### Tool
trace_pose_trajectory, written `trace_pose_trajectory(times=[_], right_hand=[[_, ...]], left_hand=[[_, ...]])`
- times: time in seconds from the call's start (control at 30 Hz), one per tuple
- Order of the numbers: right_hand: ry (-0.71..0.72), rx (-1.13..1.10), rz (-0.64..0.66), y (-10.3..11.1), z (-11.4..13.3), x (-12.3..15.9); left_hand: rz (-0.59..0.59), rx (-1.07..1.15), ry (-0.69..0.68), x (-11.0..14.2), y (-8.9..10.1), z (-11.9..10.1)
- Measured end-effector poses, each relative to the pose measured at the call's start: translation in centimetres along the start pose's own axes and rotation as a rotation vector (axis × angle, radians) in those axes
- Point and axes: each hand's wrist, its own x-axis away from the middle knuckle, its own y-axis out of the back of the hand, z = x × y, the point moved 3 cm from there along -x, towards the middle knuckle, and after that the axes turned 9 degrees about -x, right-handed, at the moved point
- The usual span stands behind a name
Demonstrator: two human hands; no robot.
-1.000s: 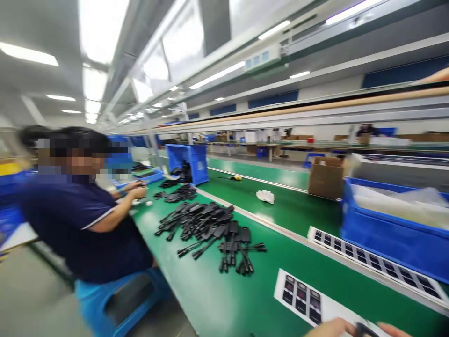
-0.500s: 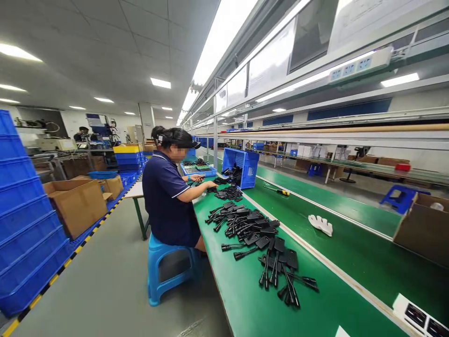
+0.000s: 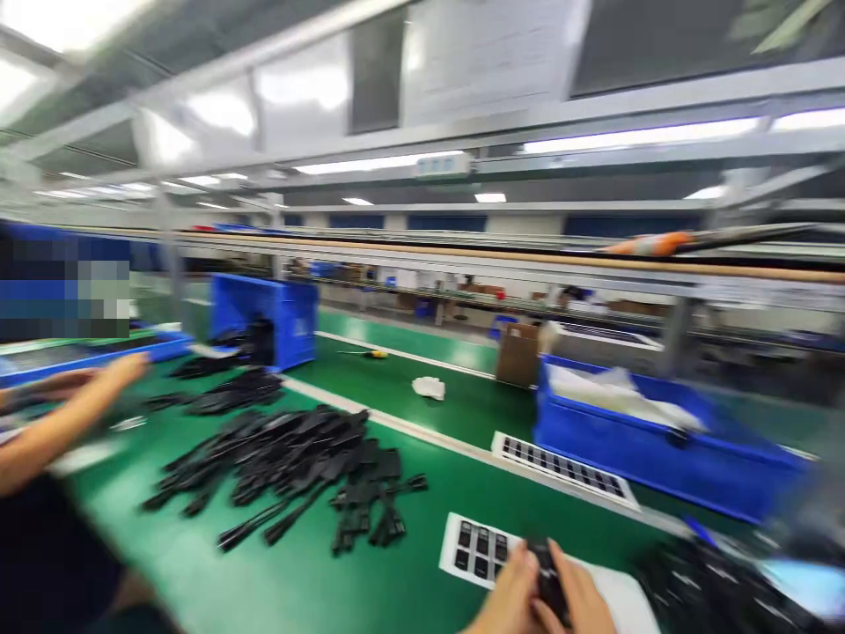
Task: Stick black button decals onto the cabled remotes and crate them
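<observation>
Low in the view, my left hand and my right hand are closed around a small black plastic part, its exact kind blurred. They hold it over a white label sheet with dark rectangular stickers, which lies on the green bench. To the left spreads a pile of flat black pieces with short cable ends. Behind my hands, a longer strip of dark stickers rests along the pale rail.
A blue bin with white sheeting stands at right, beside a cardboard box. More black items lie at lower right. Further back are a white glove, a screwdriver and a tipped blue crate. A co-worker's arm reaches in at left.
My view swung left toward the co-worker, taking my hands out of sight, then back right. Both hands now show again with the black part, and the right-hand bin is back in view.
</observation>
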Motion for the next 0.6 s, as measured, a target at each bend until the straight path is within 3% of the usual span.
trace_pose_trajectory(times=[0.03,0.1,0.2,0.27,0.37,0.5,0.6], right_hand=[[0.025,0.053,0.009,1.2,0.7,0.7],[0.039,0.200,0.018,3.6,2.4,0.8],[-0.085,0.594,0.020,8.7,3.9,-1.0],[-0.206,0.801,-0.044,12.7,3.9,-2.2],[-0.310,0.915,-0.106,17.0,2.4,-2.8],[-0.303,0.987,-0.074,17.6,0.2,-2.2],[-0.286,1.029,-0.074,16.5,-0.5,-1.6]], left_hand=[[0.041,-0.016,0.040,-0.3,0.2,0.4],[-0.024,-0.236,0.060,-0.8,1.3,1.0],[-0.069,-0.849,-0.173,-0.8,2.6,0.3],[-0.106,-1.154,-0.243,-0.5,3.1,-0.6],[-0.156,-1.474,-0.175,-0.1,3.7,-2.5],[-0.274,-1.786,0.078,-0.2,5.4,-5.1],[-0.245,-1.827,0.275,0.0,6.8,-6.1]])
